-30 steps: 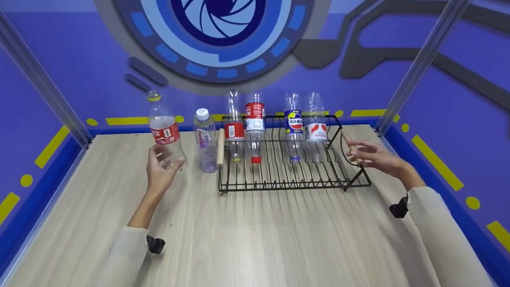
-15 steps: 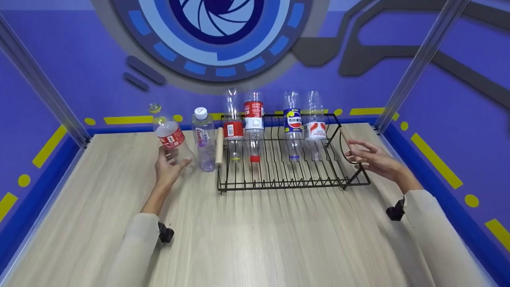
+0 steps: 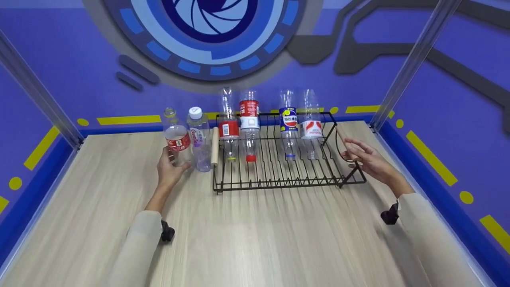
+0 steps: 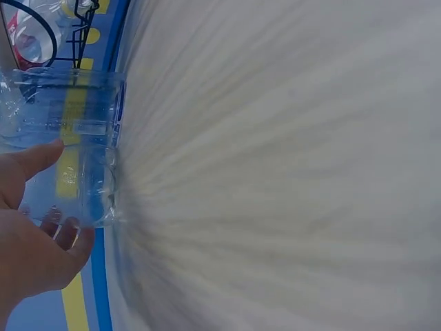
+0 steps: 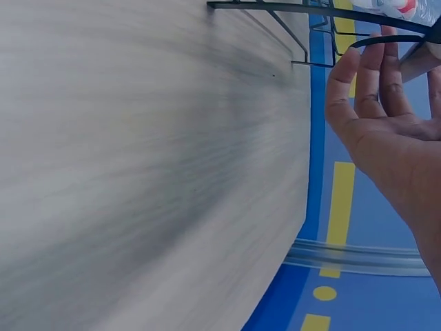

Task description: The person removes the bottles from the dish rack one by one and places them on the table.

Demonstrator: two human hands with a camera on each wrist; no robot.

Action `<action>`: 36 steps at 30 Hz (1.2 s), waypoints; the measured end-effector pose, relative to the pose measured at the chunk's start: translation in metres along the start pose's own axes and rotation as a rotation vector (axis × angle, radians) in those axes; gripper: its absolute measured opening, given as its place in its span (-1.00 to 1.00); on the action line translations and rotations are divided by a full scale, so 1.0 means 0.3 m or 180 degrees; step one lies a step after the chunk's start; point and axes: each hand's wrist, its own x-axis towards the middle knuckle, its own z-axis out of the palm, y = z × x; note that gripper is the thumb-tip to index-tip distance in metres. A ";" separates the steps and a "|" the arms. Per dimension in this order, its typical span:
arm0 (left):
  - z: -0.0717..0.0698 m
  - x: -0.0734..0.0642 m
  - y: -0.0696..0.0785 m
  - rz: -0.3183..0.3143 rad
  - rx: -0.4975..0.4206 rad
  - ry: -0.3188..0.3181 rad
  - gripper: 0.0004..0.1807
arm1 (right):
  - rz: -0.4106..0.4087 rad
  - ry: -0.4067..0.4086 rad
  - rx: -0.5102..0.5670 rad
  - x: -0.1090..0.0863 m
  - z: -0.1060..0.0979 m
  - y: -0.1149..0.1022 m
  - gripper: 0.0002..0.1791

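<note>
In the head view my left hand (image 3: 169, 171) holds a clear plastic bottle (image 3: 178, 142) with a red label low on its body, thumb on one side and fingers round the other. The bottle stands upright on the table; its base shows in the left wrist view between thumb and fingers. Close on its right is a clear bottle with a white cap (image 3: 195, 113). My right hand (image 3: 374, 163) grips the right wooden handle (image 3: 343, 137) of a black wire rack (image 3: 279, 186). In the right wrist view its fingers (image 5: 368, 86) curl up behind the handle's wire loop.
Several bottles lean cap-down in the rack, among them a red-labelled one (image 3: 228, 129), a red-capped one (image 3: 250, 109) and a blue-labelled one (image 3: 288, 118). A second wooden handle (image 3: 214, 147) is at the rack's left. Blue panels (image 3: 79, 79) enclose the table (image 3: 255, 239).
My left hand has moved the red-labelled bottle right and down, from tilted in the air to upright beside the white-capped bottle. The right hand stays at the rack's handle.
</note>
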 end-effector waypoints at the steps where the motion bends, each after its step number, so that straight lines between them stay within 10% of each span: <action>1: 0.000 0.000 0.000 0.0027 0.0029 -0.0002 -0.19 | -0.0033 -0.0010 0.0052 -0.001 0.002 0.005 -0.50; 23: -0.051 -0.014 0.019 0.0081 0.0180 -0.0137 -0.08 | -0.0277 -0.0005 0.0297 0.001 0.024 0.034 -0.46; 36: -0.101 -0.143 0.111 0.0306 0.0465 0.0114 -0.27 | -0.0203 -0.0017 0.0176 -0.003 0.000 0.030 -0.52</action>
